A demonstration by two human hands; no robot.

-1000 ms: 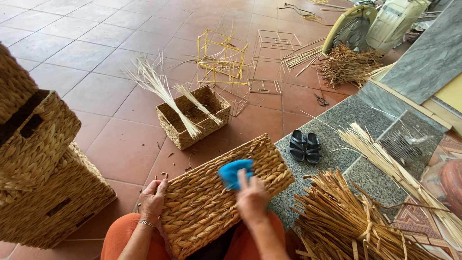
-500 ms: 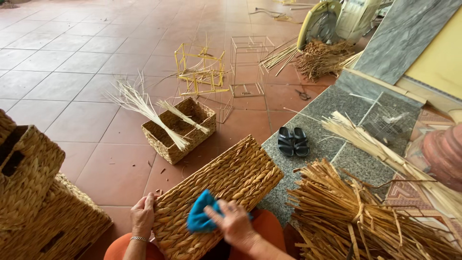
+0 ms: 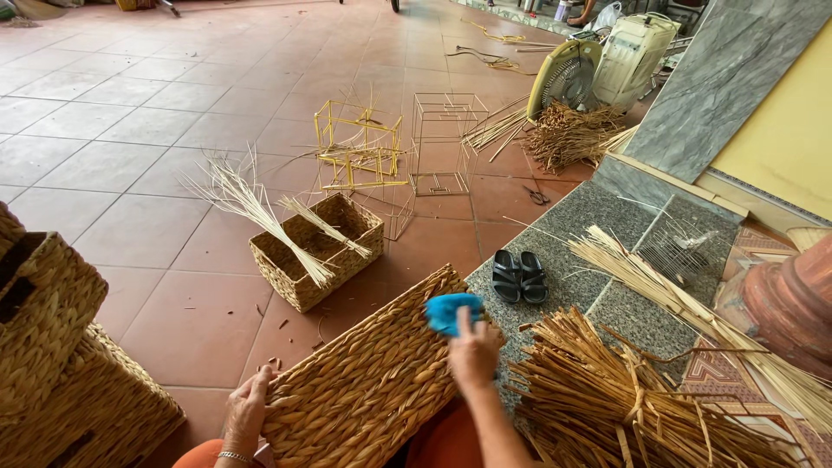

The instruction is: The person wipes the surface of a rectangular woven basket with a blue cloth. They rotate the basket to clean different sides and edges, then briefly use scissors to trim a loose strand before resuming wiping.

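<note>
The woven basket lies tilted across the person's lap. The right hand presses a blue cloth near its upper edge; the left hand grips its lower-left edge. Beyond on the open tiled floor, a small basket holds straw stalks.

Small basket: mid-floor, holding pale straw
Sandals: black pair on granite step's edge
Fan: far right, beside reed bundle

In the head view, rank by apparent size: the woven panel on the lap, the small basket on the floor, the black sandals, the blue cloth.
1. Woven panel, though nearest the camera.
2. Small basket.
3. Black sandals and blue cloth look alike; unranked.
</note>
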